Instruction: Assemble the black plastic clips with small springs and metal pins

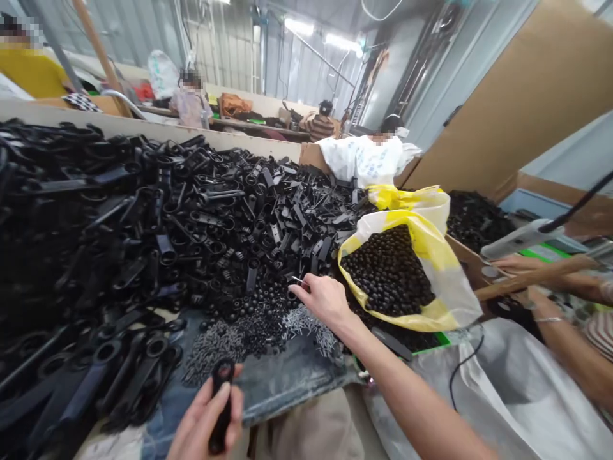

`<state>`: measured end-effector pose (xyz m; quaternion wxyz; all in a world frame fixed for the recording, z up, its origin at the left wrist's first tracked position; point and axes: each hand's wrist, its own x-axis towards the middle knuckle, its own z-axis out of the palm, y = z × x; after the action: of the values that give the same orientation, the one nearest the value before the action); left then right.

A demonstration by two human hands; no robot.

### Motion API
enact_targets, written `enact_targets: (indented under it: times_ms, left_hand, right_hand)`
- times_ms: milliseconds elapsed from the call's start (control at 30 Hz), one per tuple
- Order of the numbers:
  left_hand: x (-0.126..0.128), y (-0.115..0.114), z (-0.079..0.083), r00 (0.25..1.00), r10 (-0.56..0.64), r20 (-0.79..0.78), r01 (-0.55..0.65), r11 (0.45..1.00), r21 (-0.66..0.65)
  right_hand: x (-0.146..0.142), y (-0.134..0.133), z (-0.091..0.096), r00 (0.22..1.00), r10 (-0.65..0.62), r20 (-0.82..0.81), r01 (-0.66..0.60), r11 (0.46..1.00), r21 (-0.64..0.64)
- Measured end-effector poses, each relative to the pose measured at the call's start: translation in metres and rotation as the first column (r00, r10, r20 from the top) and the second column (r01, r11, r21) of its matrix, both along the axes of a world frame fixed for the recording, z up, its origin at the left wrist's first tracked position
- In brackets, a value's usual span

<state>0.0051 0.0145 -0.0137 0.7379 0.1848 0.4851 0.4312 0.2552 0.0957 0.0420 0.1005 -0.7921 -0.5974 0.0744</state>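
Observation:
My left hand [204,425] is low in view and shut on a long black plastic part [220,402] with a loop at its top end. My right hand [325,300] reaches over the heap, pinching a thin metal pin [299,280] between finger and thumb. Just below it lies a small pile of grey metal pins [306,324], with a second pile [211,351] further left. Black plastic parts [191,217] fill the bench in a large mixed heap, and small black rings [258,326] spill at its front.
A yellow-and-white plastic bag [402,275] of round black beads stands right of my right hand. A co-worker's forearms [560,300] and a wooden stick [531,278] are at the right. A grey-blue cloth [292,383] covers the front edge. Other seated people work beyond the heap.

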Motion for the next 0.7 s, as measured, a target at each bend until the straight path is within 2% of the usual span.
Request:
enact_targets:
  times_ms: [100, 200, 300, 400, 467, 533, 633, 700]
  left_hand:
    - [0.005, 0.005, 0.003, 0.994, -0.011, 0.110, 0.003, 0.998, 0.068]
    - [-0.003, 0.008, 0.002, 0.978, -0.022, 0.207, 0.004, 0.996, 0.086]
    - [-0.010, 0.007, 0.000, 0.977, -0.003, 0.212, -0.011, 0.998, 0.063]
    - [-0.006, 0.003, 0.002, 0.985, 0.013, 0.171, -0.020, 0.999, 0.036]
    - [0.001, 0.001, 0.006, 0.988, 0.028, 0.150, -0.030, 0.999, 0.012]
    - [0.008, 0.000, 0.010, 0.987, 0.051, 0.152, -0.051, 0.999, -0.003]
    - [0.013, -0.002, 0.016, 0.988, 0.099, 0.120, -0.100, 0.995, 0.001]
    - [0.012, -0.004, 0.015, 0.987, 0.145, 0.072, -0.146, 0.989, -0.001]
  right_hand:
    - [-0.007, 0.014, -0.007, 0.997, -0.057, 0.054, 0.058, 0.998, -0.027]
    - [0.003, 0.012, -0.003, 0.996, -0.076, 0.049, 0.079, 0.995, -0.067]
    - [0.012, -0.005, 0.004, 1.000, 0.009, -0.013, -0.010, 0.992, -0.123]
    - [-0.006, -0.036, 0.007, 0.980, 0.164, -0.114, -0.179, 0.975, -0.133]
    - [-0.034, -0.058, 0.003, 0.912, 0.355, -0.206, -0.369, 0.929, -0.036]
    - [-0.065, -0.074, -0.005, 0.859, 0.499, -0.111, -0.497, 0.866, 0.051]
    - [-0.097, -0.087, -0.019, 0.815, 0.574, 0.086, -0.579, 0.797, 0.171]
    - [-0.105, -0.092, -0.027, 0.795, 0.596, 0.111, -0.602, 0.755, 0.260]
